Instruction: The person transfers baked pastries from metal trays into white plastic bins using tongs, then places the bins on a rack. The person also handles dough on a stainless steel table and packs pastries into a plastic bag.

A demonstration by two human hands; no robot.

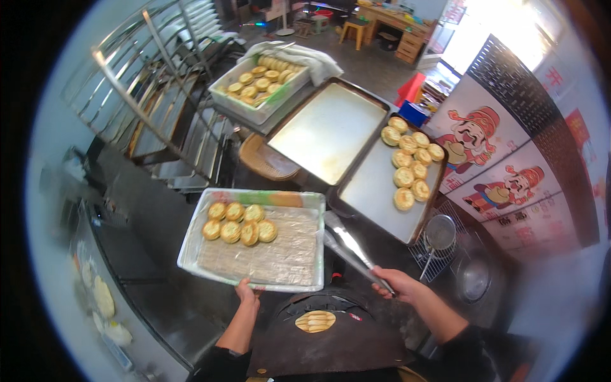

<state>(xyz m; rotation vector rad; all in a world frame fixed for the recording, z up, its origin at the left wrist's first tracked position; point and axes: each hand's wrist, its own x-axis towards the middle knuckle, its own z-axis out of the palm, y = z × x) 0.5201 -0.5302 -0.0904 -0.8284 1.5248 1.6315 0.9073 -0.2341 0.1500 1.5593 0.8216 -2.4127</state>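
Floor behind; tray, tongs in hands.

Loc: bakery wkrm | evid: metal tray rack, lg sheet pans, qty rnd pastries, sieve

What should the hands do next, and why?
I'd say the right hand could bring the tongs over to the round pastries on the right dark-rimmed tray and grip one. The tongs look empty, and the white tray in the left hand has bare room beside its own pastries.
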